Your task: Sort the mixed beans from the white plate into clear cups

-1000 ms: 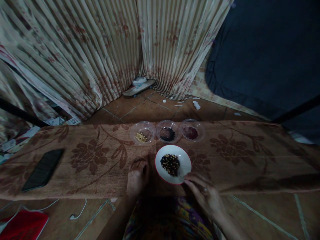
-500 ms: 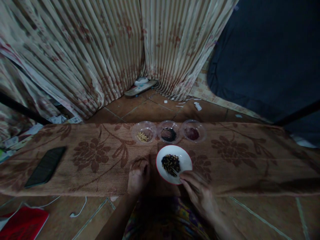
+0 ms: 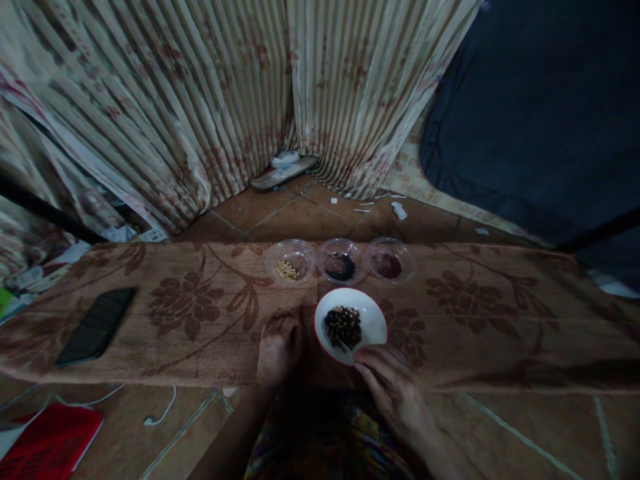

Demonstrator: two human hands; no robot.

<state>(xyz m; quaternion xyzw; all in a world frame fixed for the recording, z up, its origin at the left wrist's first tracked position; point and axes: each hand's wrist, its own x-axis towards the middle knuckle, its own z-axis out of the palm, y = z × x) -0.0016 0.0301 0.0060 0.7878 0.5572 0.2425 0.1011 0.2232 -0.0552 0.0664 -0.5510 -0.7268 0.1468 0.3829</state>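
Observation:
A white bowl [image 3: 373, 319] with a red rim holds a heap of mixed dark and pale beans [image 3: 343, 325]. It sits on a brown flowered cloth [image 3: 200, 313]. My right hand [image 3: 395, 393] is closed on thin tweezers [image 3: 344, 346] whose tips reach into the near edge of the heap. My left hand [image 3: 278, 347] rests curled on the cloth just left of the bowl, and nothing shows in it. Behind the bowl stand three clear cups: one with pale beans [image 3: 286, 269], one with black beans [image 3: 341, 266], one with red beans [image 3: 387, 265].
A black phone [image 3: 96, 325] lies on the cloth at the left. A red pad [image 3: 47, 447] and a white cable [image 3: 160, 413] lie on the tiled floor near me. Striped curtains [image 3: 200, 100] hang behind, with a sandal [image 3: 283, 170] below. A dark sheet [image 3: 540, 113] fills the right.
My right hand has moved left along the bowl's near rim, and the tweezer tips now sit in the beans. My left hand has stayed put.

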